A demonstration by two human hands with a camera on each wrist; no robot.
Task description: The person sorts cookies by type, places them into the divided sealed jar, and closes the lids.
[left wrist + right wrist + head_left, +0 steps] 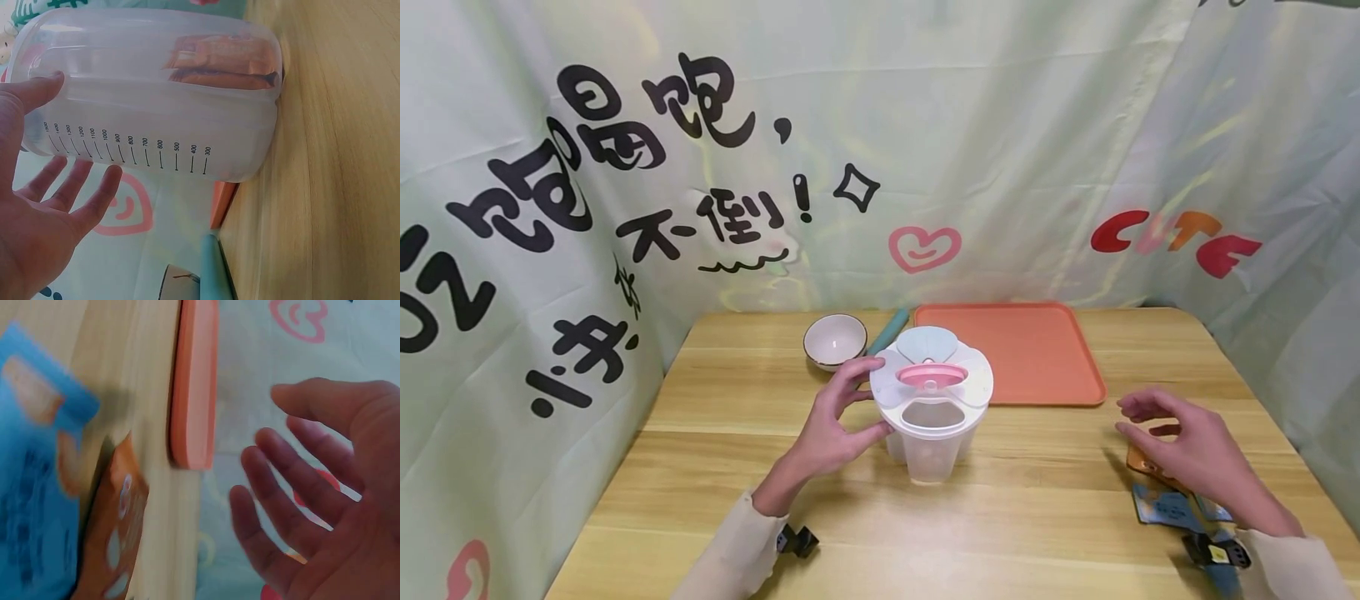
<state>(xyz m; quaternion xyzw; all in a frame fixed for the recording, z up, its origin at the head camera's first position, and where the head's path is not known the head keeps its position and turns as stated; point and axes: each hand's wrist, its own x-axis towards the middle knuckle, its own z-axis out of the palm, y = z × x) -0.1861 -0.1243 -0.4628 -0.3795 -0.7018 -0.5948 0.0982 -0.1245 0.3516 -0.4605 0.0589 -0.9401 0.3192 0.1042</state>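
A clear plastic storage container (931,454) with a white lid (973,375) stands mid-table. Its lid carries a pale blue flap (927,342) and a pink flap (932,377); the front opening is uncovered. My left hand (835,421) holds the container at its left side near the lid, thumb in front and fingers behind. Through the wall, in the left wrist view, orange packets (225,56) show at the bottom, beside a printed scale. Over at the right, my right hand (1187,442) hovers with loosely bent fingers, nothing in it, above an orange packet (115,525) and blue packets (37,487).
Behind the container lies an orange tray (1037,358). A white bowl (835,340) with a dark rim stands at the back left, beside a teal handle-like stick (891,327). A printed curtain (1000,150) hangs behind and around the wooden table (715,400).
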